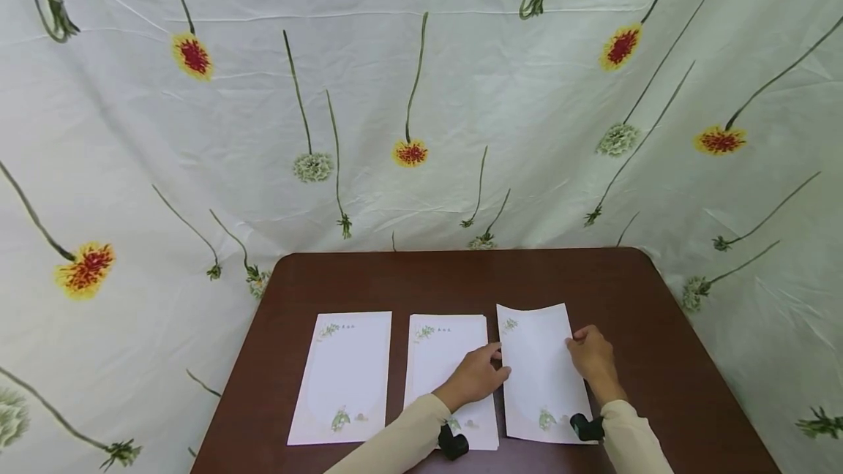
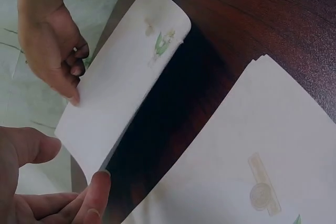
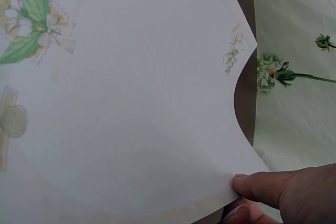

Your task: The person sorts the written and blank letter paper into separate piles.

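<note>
My right hand (image 1: 594, 360) pinches the right edge of a white sheet of paper (image 1: 536, 368) printed with small green plants. In the right wrist view its thumb (image 3: 257, 184) lies on top of the sheet, which bows in a curve and is lifted off the table. At the sheet's left edge is my left hand (image 1: 476, 375), its thumb and fingers spread apart. In the left wrist view a left fingertip (image 2: 100, 177) touches the edge. Beneath the left forearm lies a small stack of similar sheets (image 1: 428, 357), partly covered by the sleeve.
Another printed sheet (image 1: 349, 379) lies flat on the left of the brown table (image 1: 395, 280). A white cloth (image 1: 369, 57) with a flower print hangs behind and around the table. Black devices (image 1: 453, 445) are worn on both wrists.
</note>
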`<action>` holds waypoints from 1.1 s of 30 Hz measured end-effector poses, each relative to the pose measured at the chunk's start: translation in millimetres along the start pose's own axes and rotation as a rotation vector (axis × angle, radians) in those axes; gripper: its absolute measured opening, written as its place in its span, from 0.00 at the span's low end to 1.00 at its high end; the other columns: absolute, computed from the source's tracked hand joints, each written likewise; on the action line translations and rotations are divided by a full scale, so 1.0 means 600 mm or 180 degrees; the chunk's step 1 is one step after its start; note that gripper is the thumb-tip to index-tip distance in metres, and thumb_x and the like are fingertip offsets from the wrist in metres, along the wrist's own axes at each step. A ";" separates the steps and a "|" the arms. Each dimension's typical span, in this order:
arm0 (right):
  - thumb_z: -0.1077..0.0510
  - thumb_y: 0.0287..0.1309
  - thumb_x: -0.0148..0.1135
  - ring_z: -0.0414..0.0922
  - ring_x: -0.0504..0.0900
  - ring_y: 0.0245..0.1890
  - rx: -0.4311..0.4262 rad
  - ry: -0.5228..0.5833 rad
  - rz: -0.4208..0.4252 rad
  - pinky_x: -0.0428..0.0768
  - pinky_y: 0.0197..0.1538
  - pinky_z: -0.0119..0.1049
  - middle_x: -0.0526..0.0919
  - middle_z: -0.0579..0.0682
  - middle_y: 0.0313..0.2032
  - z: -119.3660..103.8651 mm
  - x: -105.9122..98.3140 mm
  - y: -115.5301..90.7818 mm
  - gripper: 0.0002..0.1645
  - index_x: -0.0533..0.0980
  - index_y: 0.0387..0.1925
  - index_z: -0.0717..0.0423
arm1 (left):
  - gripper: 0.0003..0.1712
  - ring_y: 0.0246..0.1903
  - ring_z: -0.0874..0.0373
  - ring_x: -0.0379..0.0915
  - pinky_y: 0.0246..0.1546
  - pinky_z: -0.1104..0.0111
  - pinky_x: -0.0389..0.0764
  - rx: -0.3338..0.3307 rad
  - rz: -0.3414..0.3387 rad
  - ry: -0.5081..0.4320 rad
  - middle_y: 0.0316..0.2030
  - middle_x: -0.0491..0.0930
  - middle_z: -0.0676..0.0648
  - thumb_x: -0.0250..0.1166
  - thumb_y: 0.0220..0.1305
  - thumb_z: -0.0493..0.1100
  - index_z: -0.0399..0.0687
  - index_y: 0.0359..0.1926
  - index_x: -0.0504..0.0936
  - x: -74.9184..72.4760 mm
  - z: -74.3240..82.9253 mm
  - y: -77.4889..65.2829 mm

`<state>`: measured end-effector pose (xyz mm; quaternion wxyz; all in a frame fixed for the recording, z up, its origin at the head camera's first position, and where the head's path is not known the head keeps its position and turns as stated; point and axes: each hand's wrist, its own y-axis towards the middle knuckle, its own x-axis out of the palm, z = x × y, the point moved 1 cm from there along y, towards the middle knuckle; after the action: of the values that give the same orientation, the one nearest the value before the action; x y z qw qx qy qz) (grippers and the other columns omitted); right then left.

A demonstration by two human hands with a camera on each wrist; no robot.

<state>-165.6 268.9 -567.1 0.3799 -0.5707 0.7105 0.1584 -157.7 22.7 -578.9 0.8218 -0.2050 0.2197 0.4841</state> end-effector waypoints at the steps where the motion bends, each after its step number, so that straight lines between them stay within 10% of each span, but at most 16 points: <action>1: 0.59 0.71 0.58 0.63 0.83 0.43 -0.0003 -0.0019 0.0014 0.81 0.42 0.53 0.82 0.70 0.44 0.004 -0.001 0.001 0.17 0.71 0.50 0.72 | 0.32 0.55 0.45 0.83 0.56 0.60 0.81 0.0005 -0.0012 0.0014 0.57 0.85 0.37 0.65 0.71 0.45 0.29 0.69 0.73 0.003 0.001 0.001; 33: 0.58 0.72 0.56 0.68 0.82 0.44 0.0146 -0.0136 0.0169 0.78 0.47 0.60 0.81 0.74 0.46 0.055 0.022 0.010 0.19 0.72 0.50 0.74 | 0.34 0.69 0.32 0.67 0.71 0.48 0.69 -0.0115 -0.0165 0.0069 0.64 0.72 0.23 0.61 0.69 0.43 0.18 0.67 0.70 0.034 -0.002 0.010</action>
<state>-160.3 283.3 -599.8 0.4036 -0.5393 0.7206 0.1642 -154.6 38.9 -592.2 0.8278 -0.2307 0.2144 0.4643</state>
